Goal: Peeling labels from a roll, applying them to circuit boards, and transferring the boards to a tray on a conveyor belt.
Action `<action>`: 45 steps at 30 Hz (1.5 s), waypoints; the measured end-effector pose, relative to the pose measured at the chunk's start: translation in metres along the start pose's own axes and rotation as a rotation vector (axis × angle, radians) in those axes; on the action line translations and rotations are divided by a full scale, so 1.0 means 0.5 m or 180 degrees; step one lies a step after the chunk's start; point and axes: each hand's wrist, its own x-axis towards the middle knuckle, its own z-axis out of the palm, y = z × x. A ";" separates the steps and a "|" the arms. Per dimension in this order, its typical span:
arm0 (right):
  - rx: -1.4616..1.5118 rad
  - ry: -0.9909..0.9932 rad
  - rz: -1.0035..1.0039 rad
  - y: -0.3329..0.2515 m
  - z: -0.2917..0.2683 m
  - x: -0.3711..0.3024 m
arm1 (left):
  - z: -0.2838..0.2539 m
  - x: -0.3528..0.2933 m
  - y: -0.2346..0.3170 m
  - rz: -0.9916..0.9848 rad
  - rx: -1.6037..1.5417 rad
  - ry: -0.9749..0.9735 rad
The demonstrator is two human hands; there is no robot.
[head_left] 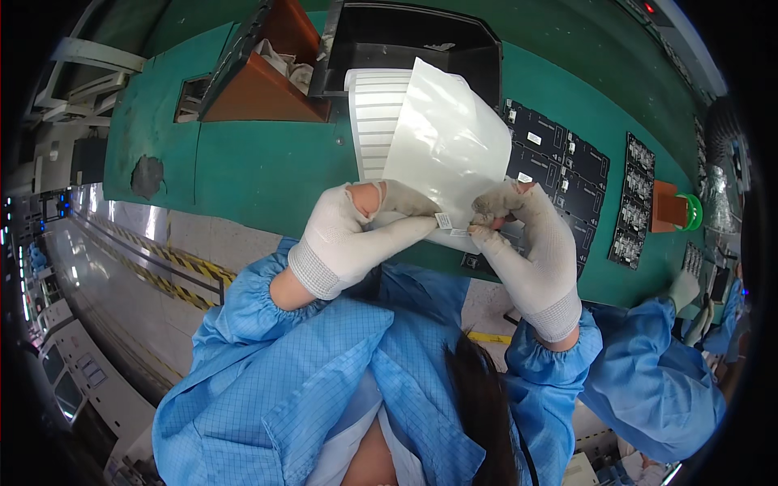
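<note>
White gloves with bared fingertips cover both my hands. My left hand (356,231) is closed, thumb and finger pinching a small white label (443,220) with print on it. Close to it, my right hand (531,247) pinches a second small label (459,232) at its fingertips. Behind the fingers, a glossy white backing sheet (454,130) curls upward. It partly covers a sheet of label strips (376,121) at its left. Whether either hand also grips the backing sheet is hard to make out.
Black circuit boards (579,194) lie right of my right hand, a few bearing white labels. Farther right are a populated board panel (632,202) and a green tape roll (694,212). A black bin (413,28) and brown box (267,89) stand behind. A co-worker's gloved hand (685,290) is at right.
</note>
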 end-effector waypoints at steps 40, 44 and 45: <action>-0.0526 0.0946 0.0301 0.155 -0.033 -0.042 | -0.008 -0.007 -0.012 -0.0139 -0.0220 0.0624; -0.0606 0.0997 0.0341 0.153 -0.029 -0.039 | -0.004 -0.008 -0.016 -0.0136 -0.0208 0.0685; -0.0754 0.1022 0.0312 0.155 -0.027 -0.038 | -0.004 -0.008 -0.016 -0.0162 -0.0212 0.0697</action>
